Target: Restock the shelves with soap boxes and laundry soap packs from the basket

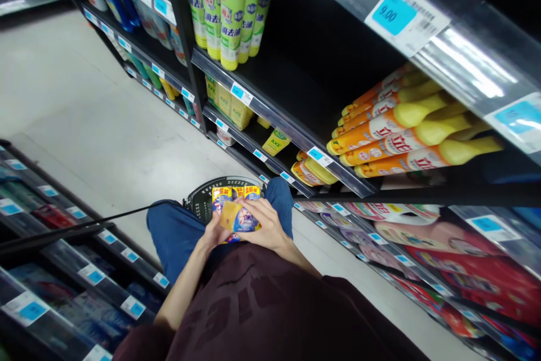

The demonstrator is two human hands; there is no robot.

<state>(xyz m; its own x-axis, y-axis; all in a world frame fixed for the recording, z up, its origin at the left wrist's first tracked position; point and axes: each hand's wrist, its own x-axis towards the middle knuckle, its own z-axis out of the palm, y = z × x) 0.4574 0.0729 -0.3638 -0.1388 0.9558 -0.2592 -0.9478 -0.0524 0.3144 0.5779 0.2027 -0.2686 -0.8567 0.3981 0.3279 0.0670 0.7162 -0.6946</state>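
Note:
Close to my waist, both hands hold a small yellow and blue soap pack [238, 218]. My left hand [212, 233] grips its left edge from below. My right hand [264, 227] wraps over its right side with the fingers curled on top. Just beyond the pack a black shopping basket [202, 199] stands on the floor in front of my knees, and several more yellow and red packs [235, 192] lie in it.
Dark store shelves run along the right with yellow-green bottles [226, 6] above and orange bottles [393, 130] lying lower. Blue price tags [394, 13] line the edges. Another shelf unit [63, 248] stands at the left. Pale floor [84, 113] forms the aisle between.

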